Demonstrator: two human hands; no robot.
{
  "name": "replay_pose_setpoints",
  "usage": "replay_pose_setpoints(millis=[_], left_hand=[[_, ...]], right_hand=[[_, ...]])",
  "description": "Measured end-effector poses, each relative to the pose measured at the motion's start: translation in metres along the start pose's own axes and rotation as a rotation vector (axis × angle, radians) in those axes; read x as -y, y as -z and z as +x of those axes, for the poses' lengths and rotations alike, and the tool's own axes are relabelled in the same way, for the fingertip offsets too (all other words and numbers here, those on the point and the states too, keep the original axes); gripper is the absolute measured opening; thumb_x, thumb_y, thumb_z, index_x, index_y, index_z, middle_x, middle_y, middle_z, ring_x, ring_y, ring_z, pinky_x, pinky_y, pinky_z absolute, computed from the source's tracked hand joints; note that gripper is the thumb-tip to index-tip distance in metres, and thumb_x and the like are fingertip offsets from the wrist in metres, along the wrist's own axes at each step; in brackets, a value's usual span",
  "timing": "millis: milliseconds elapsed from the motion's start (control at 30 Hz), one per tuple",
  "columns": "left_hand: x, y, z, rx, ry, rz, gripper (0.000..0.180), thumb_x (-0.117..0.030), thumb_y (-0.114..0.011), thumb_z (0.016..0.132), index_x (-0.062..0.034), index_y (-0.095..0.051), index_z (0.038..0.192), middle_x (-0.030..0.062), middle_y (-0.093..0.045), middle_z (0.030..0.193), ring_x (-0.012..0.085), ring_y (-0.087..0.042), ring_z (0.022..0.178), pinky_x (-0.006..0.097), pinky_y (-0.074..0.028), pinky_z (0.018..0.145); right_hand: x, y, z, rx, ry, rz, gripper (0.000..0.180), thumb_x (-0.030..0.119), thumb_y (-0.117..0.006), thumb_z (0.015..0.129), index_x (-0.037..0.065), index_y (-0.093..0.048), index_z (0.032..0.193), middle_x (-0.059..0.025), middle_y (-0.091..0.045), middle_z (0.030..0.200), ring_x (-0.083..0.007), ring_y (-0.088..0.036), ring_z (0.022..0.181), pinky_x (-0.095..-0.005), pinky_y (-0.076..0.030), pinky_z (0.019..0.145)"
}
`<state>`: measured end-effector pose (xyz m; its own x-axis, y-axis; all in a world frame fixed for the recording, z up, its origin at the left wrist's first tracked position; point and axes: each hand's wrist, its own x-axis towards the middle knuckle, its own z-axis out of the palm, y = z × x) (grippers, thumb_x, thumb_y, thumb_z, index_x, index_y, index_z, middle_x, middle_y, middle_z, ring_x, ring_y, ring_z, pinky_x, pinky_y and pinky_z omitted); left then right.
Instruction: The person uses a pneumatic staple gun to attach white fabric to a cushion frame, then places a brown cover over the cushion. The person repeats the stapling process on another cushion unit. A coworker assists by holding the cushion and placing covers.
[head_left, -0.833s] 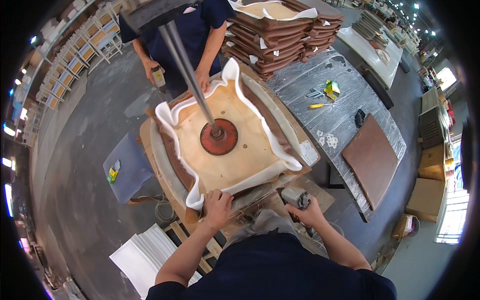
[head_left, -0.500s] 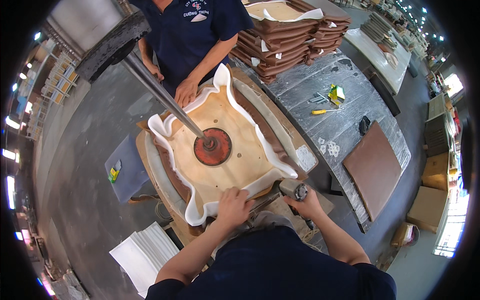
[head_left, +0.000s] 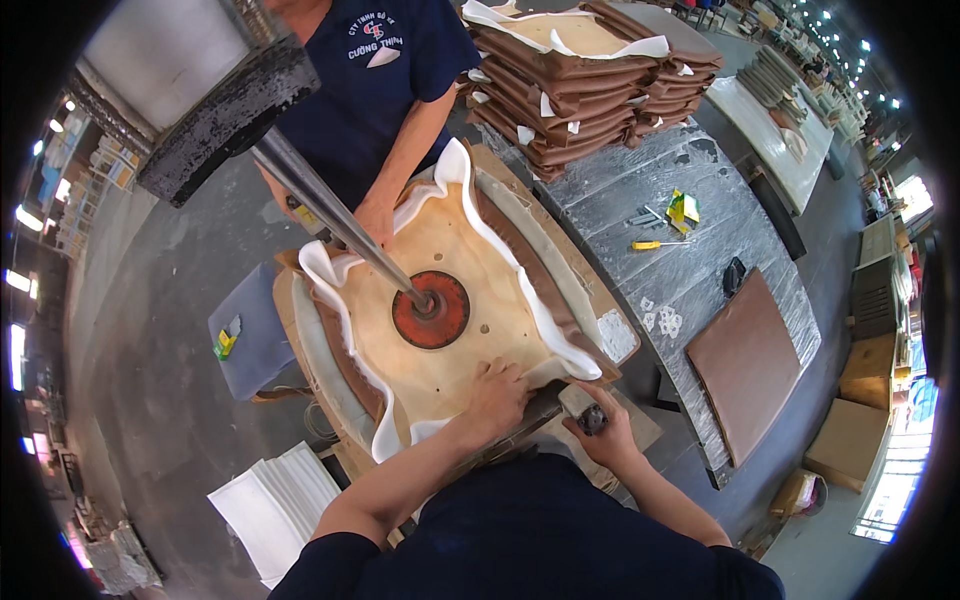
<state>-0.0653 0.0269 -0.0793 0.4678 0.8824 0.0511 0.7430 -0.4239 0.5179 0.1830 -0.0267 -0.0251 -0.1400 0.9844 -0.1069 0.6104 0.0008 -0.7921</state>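
Observation:
A plywood seat panel (head_left: 470, 245) lies on the padded bench in front of me, bordered by white foam (head_left: 515, 270) and brown covering. From above, a metal rod (head_left: 345, 215) presses a red round plate (head_left: 431, 309) onto its middle. At the near edge my left hand (head_left: 497, 400) is curled over the foam, fingers bent and pressing on the panel; the foam beneath is hidden. Beside the near right corner, my right hand (head_left: 612, 430) grips a staple gun (head_left: 583, 409), its lower part hidden.
Opposite stands a co-worker (head_left: 375, 90), one hand at the far edge, the other at a tool with a yellow label. On the table (head_left: 620, 200) at right are stacked brown covers (head_left: 560, 95), a screwdriver (head_left: 650, 245) and a brown panel (head_left: 745, 345). White sheets (head_left: 275, 510) lie left.
My left hand has moved right and farther onto the panel, over the foam. The staple gun has dropped slightly nearer me. The co-worker's other hand now shows a yellow-labelled tool.

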Motion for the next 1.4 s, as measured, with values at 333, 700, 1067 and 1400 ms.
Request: replay_pose_setpoints(millis=[333, 700, 1067, 1400], left_hand=[[0.016, -0.007, 0.002, -0.180, 0.092, -0.082, 0.019, -0.031, -0.083, 0.091, -0.0120, -0.080, 0.089, 0.0048, -0.067, 0.101, 0.0298, -0.058, 0.111, 0.049, -0.041, 0.100], [0.016, -0.028, -0.002, -0.384, 0.248, -0.200, 0.016, -0.028, -0.083, 0.091, -0.0126, -0.083, 0.095, 0.0080, -0.066, 0.109, 0.0335, -0.057, 0.116, 0.049, -0.041, 0.104], [0.010, -0.027, -0.010, -0.264, 0.314, -0.085, 0.029, -0.030, -0.082, 0.091, -0.0068, -0.082, 0.109, 0.0136, -0.062, 0.134, 0.0394, -0.048, 0.142, 0.056, -0.034, 0.125], [0.013, -0.032, -0.011, -0.367, 0.380, -0.295, 0.023, -0.024, -0.083, 0.090, -0.0070, -0.084, 0.105, 0.0133, -0.054, 0.155, 0.0456, -0.029, 0.165, 0.065, -0.014, 0.138]], right_hand=[[0.008, 0.005, 0.015, 0.083, -0.092, -0.049, 0.061, 0.018, -0.094, 0.090, 0.002, -0.068, 0.143, -0.0178, -0.079, 0.116, -0.0282, -0.080, 0.097, -0.0406, -0.062, 0.085], [0.047, -0.001, 0.077, 0.418, -0.508, 0.143, 0.036, 0.028, -0.088, 0.100, 0.000, -0.073, 0.119, -0.0019, -0.073, 0.082, -0.0100, -0.069, 0.060, -0.0284, -0.053, 0.051], [0.064, -0.014, 0.096, 0.363, -0.522, 0.069, 0.028, 0.023, -0.087, 0.100, 0.000, -0.075, 0.110, -0.0007, -0.069, 0.075, -0.0098, -0.063, 0.051, -0.0292, -0.047, 0.044], [0.063, -0.014, 0.089, 0.386, -0.470, 0.078, 0.027, 0.024, -0.085, 0.101, 0.001, -0.074, 0.107, 0.0003, -0.066, 0.071, -0.0091, -0.061, 0.052, -0.0285, -0.047, 0.047]])
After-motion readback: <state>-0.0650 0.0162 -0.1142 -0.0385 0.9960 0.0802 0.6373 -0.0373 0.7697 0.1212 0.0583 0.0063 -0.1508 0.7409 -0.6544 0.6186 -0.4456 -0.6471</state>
